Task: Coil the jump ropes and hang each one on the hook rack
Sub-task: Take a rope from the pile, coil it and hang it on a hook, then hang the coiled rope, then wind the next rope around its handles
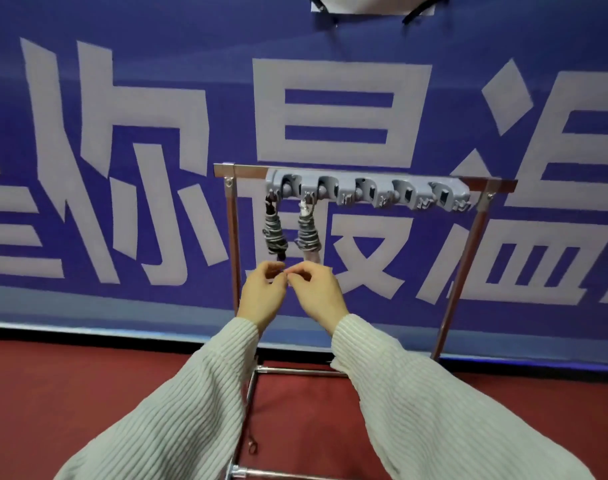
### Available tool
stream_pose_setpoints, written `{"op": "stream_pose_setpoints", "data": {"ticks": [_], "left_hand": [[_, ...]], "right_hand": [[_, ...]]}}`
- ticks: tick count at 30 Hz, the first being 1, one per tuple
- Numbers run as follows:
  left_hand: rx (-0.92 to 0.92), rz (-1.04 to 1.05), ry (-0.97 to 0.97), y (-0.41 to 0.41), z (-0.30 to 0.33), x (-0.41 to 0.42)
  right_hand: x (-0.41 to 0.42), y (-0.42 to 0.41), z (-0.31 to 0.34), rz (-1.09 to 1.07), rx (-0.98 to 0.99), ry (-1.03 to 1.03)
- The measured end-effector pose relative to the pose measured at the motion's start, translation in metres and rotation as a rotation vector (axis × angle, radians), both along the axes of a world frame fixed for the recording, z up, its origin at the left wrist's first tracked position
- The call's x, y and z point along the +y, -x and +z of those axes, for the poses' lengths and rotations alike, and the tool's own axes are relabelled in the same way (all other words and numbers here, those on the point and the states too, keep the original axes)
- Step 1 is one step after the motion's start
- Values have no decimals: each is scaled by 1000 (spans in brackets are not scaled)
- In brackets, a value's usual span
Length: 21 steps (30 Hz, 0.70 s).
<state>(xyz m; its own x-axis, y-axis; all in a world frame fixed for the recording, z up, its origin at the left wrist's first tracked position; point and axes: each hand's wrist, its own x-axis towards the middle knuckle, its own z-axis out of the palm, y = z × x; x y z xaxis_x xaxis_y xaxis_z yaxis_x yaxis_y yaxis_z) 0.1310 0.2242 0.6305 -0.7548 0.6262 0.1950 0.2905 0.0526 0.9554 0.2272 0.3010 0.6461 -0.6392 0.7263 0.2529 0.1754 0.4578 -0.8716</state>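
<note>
A grey plastic hook rack (368, 192) is mounted along the top bar of a chrome stand (465, 258), which stands on a red floor (70, 393) in front of a blue banner (157, 64) bearing large white characters.

Two coiled jump ropes hang from the rack's left end. The dark-handled jump rope (274, 230) hangs from the leftmost hook; the light-handled jump rope (308, 233) hangs from the next hook, just beside the first. Each is wound into a tight grey bundle around its handles. The remaining hooks to the right carry nothing.

The left hand (262, 294) and right hand (318, 292) are raised just below the two bundles, fingertips near or touching each other. Fingers of both are curled inward. Whether either pinches something small cannot be told; the frame is blurred there. Neither hand touches the ropes.

Both arms wear pale ribbed sleeves (416, 410).
</note>
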Motion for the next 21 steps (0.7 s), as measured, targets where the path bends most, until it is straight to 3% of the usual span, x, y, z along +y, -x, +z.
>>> {"op": "stream_pose_setpoints", "data": {"ticks": [10,21], "left_hand": [[-185,74,19,21,-90,-120],[-399,345,170,96,-272,-192]], "right_hand": [[-78,13,-97,156,-170,8],[-89,75,-276,414,-492,146]]}}
